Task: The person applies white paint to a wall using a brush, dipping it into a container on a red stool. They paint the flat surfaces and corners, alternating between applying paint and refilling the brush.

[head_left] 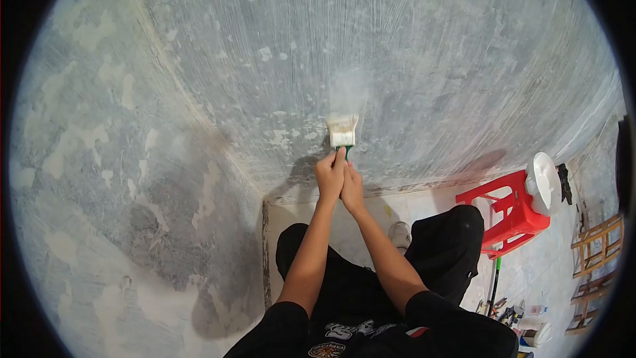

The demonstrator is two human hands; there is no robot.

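Note:
Both my hands are wrapped around the green handle of a wide paintbrush [342, 134]. My left hand [328, 174] and my right hand [352, 184] press close together on it, fingers closed. The pale bristles point up and touch the grey wall [411, 59]. Just above the brush is a fresh whitish patch [350, 87] on the wall. The wall's surface is streaked and has several chipped pale spots.
A red plastic stool [510, 215] stands at the right, with a white bowl [544, 182] on it holding white stuff. Behind are wooden frames [597, 248] and scattered tools [510, 311] on the floor. A second wall [126, 179] meets the first at the left corner.

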